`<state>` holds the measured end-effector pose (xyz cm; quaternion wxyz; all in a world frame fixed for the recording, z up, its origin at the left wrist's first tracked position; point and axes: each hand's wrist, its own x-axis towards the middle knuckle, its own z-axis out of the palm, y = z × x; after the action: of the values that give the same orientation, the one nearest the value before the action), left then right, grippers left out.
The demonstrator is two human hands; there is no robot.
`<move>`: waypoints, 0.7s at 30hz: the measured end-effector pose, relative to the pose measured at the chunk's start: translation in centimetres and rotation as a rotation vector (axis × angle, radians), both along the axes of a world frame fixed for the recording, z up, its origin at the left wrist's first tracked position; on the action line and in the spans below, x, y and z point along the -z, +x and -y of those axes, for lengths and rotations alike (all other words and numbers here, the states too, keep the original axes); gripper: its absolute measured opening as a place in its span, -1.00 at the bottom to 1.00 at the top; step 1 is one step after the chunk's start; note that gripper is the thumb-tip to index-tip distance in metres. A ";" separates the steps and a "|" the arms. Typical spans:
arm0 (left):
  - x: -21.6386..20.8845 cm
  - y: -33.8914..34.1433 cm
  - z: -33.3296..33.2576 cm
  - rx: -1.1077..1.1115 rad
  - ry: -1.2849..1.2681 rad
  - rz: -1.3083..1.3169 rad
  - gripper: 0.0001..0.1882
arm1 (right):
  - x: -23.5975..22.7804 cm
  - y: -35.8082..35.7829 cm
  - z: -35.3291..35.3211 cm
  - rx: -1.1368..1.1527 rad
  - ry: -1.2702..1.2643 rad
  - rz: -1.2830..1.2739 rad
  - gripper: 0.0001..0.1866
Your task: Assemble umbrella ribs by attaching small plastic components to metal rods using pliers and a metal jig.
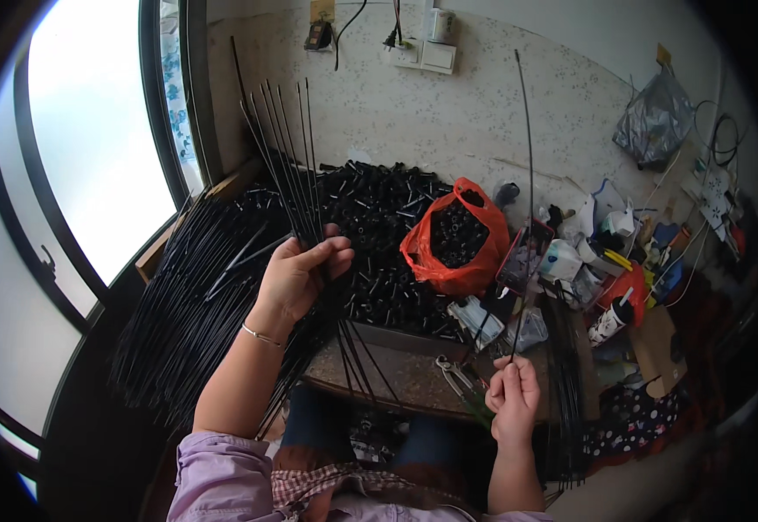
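Observation:
My left hand (307,261) is closed around several thin black rods (290,178), which fan out above the fist and stick out below it. Between the thumb and fingers of my right hand (514,396), a single long black rod (529,157) stands nearly upright, slightly bent toward its top. Behind the left hand lies a heap of small black tubular parts (379,196). A large pile of black rods (179,304) spreads to the left of that hand. Another bundle of black rods (564,391) lies just right of my right hand.
An open red plastic bag (461,274) full of black parts sits on the heap. Pliers (454,374) rest on the table's front edge (396,387). Clutter, a patterned cup (607,324) and a cardboard piece (657,348) crowd the right. A window (92,113) borders the left.

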<state>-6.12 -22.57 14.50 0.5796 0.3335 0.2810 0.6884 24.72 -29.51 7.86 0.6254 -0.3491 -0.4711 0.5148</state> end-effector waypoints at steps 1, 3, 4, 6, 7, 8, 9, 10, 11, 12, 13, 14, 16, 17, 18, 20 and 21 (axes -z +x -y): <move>0.3 1.1 0.7 0.003 -0.002 -0.019 -0.73 | -0.3 -0.9 -0.4 -0.030 -0.014 0.013 -0.83; 0.8 4.0 1.7 0.057 0.005 -0.040 -0.68 | 0.2 -2.5 -0.6 -0.043 -0.006 0.063 -0.84; 1.2 5.1 2.3 0.090 0.012 -0.044 -0.65 | 0.6 -3.6 -0.6 -0.044 0.014 0.097 -0.84; 2.6 7.6 2.9 0.210 0.022 -0.067 -0.59 | 2.9 -5.3 -0.4 0.066 0.191 0.380 -0.86; 3.3 8.9 2.8 0.231 -0.012 -0.059 -0.59 | 3.7 -5.9 0.0 0.059 0.189 0.516 -0.87; 4.0 9.5 2.5 0.246 -0.047 -0.046 -0.59 | 4.2 -6.6 0.3 0.044 0.189 0.655 -0.87; 4.6 9.3 2.0 0.234 -0.054 -0.036 -0.59 | 5.0 -6.7 0.5 0.029 0.185 0.663 -0.87; 5.3 9.2 1.5 0.234 -0.110 -0.069 -0.65 | 5.9 -6.6 0.7 -0.058 0.110 0.714 -0.87; 5.7 9.2 1.2 0.240 -0.165 -0.101 -0.71 | 6.8 -6.1 0.8 -0.140 0.034 0.766 -0.87; 5.9 9.1 1.2 0.235 -0.170 -0.090 -0.71 | 8.2 -5.3 0.5 -0.149 0.029 0.776 -0.87; 6.0 9.1 1.5 0.289 -0.068 -0.183 -0.76 | 9.7 -4.0 0.1 -0.210 0.036 0.742 -0.86; 6.4 9.2 1.7 0.347 0.028 -0.274 -0.81 | 10.3 -3.3 0.0 -0.267 0.033 0.706 -0.84; 7.6 9.5 2.7 0.466 0.074 -0.283 -0.82 | 9.8 -2.6 -1.0 -0.279 -0.232 0.208 -0.70; 8.3 9.6 3.5 0.519 0.104 -0.385 -0.83 | 9.5 -2.4 -1.6 -0.367 -0.398 -0.075 -0.63; 8.9 9.6 4.1 0.574 0.142 -0.490 -0.84 | 9.3 -2.5 -2.5 -0.444 -0.551 -0.364 -0.55; 10.5 9.5 5.0 0.451 0.622 -0.864 -0.85 | 9.9 -2.8 -4.0 -0.636 -0.663 -0.512 -0.48; 12.4 9.7 5.4 0.380 0.745 -0.920 -0.89 | 9.6 -3.2 -4.8 -0.830 -0.761 -0.654 -0.41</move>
<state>3.61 -27.92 2.12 0.3563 0.8199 0.1787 0.4109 21.55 -24.73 -1.75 0.3186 -0.1605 -0.1370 0.9241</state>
